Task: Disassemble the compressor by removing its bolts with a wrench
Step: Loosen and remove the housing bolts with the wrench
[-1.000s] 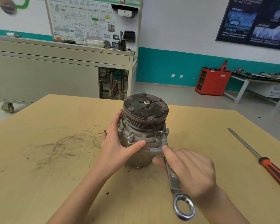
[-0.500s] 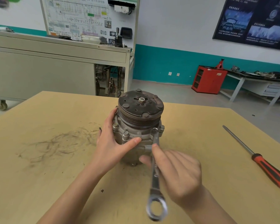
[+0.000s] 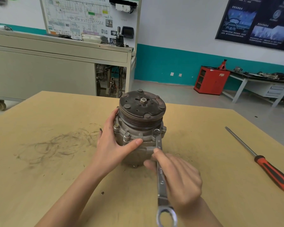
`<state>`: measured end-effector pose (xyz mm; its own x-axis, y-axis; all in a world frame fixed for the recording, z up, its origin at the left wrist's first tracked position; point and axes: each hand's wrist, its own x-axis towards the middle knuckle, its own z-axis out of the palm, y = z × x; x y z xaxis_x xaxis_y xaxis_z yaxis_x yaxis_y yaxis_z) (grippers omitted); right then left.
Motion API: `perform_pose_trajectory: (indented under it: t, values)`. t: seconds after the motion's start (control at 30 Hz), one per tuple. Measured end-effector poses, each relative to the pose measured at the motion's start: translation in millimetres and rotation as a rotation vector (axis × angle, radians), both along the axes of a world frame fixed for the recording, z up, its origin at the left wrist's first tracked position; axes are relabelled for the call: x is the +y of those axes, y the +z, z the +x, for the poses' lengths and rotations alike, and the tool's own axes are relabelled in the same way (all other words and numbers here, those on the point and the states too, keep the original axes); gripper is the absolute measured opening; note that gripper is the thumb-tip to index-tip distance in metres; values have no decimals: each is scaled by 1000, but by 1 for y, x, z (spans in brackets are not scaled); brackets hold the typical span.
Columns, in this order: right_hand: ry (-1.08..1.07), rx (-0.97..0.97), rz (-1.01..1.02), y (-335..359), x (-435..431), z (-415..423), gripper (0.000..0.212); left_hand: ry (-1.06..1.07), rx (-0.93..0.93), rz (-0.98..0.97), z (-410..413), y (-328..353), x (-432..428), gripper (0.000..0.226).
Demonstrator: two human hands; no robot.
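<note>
Compressor (image 3: 138, 128) stands upright near the middle of the tabletop (image 3: 44, 185), long axis vertical, pulley face and its centre nut turned up and a little toward us. A ring of flange bolts shows below the grooved pulley.

Wrench (image 3: 161, 176) lies with its long axis roughly 12-to-6 o'clock. Its far end sits over a flange bolt (image 3: 156, 131) at about 4 o'clock on the compressor's rim. Its ring end points back at us, at 6 o'clock, cut by the lower edge of view.

Left hand (image 3: 111, 145) wraps the compressor body from 9 o'clock: thumb pressed flat across the front of the housing, fingers curled round the far side, mostly hidden from us.

Right hand (image 3: 180, 177) grips the wrench shank at mid-length, fingers curled over it, forefinger stretched along the shank toward the bolt, thumb tucked beneath.

Screwdriver (image 3: 259, 160) rests on the tabletop well apart at 3 o'clock, touched by neither hand, tip toward 11 o'clock, orange-and-black handle toward 5.

Dark scuff marks (image 3: 56, 145) smear the tabletop at 9 o'clock.
</note>
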<state>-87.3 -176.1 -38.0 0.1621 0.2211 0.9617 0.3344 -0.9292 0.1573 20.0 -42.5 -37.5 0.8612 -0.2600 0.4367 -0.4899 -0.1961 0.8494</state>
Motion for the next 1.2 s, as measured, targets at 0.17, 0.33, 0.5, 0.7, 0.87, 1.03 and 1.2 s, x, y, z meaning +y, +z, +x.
perform_pose_trajectory:
  t: [0.17, 0.33, 0.5, 0.7, 0.87, 1.03, 1.2]
  values:
    - [-44, -32, 1, 0, 1, 0, 34, -11, 3, -3, 1, -1, 0, 100]
    - [-35, -54, 29, -5, 4, 2, 27, -1, -1, 0, 0, -1, 0, 92]
    - [-17, 3, -6, -1, 6, 0, 27, 0, -2, -1, 2, -3, 0, 100]
    - [-46, 71, -38, 19, 21, 10, 31, -4, -2, -23, 3, -2, -1, 100]
    - [28, 65, -14, 3, 10, 4, 27, 5, 1, -9, 0, 0, 0, 97]
    - [616, 356, 852, -7, -20, -12, 22, -10, 27, 11, -2, 2, 1, 97]
    - [968, 658, 1165, 34, -61, 16, 27, -15, 43, 4, -5, 2, 2, 106]
